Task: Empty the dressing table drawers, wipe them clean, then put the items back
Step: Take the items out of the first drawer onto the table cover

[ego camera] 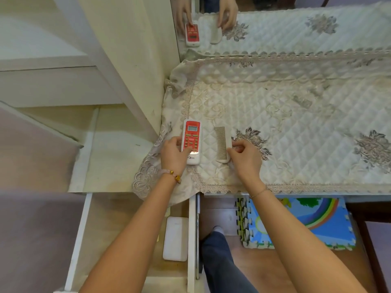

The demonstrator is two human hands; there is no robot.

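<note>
Head view
Left hand (174, 154): curled around the lower left edge of the remote (191, 141), thumb lying on its buttons; it has hold of it.
Right hand (245, 158): fingers pinched on the right edge of the comb (222, 144), near its lower end.
Remote and comb: both lie flat on the table cover (296, 127), side by side but apart, long axes running away from the person, roughly parallel.
Step, as I judge it: emptying; these two look newly set on the top, or about to be shifted.
Key relation: the open drawer (135, 240) sits below and to the left of both hands, under the left forearm. A flat white box (175, 238) remains inside along its right wall, long axis also running away from the person. The left hand is nearer; reaching it means drawing back and down.
Surface: quilted, lace-edged cloth, its corner hanging over the drawer opening; it could snag or slide.
Room: mirror (275, 22) behind the table top reflects both hands; cream cabinet at left; foam play mat (296, 223) on a wooden floor below.
</note>
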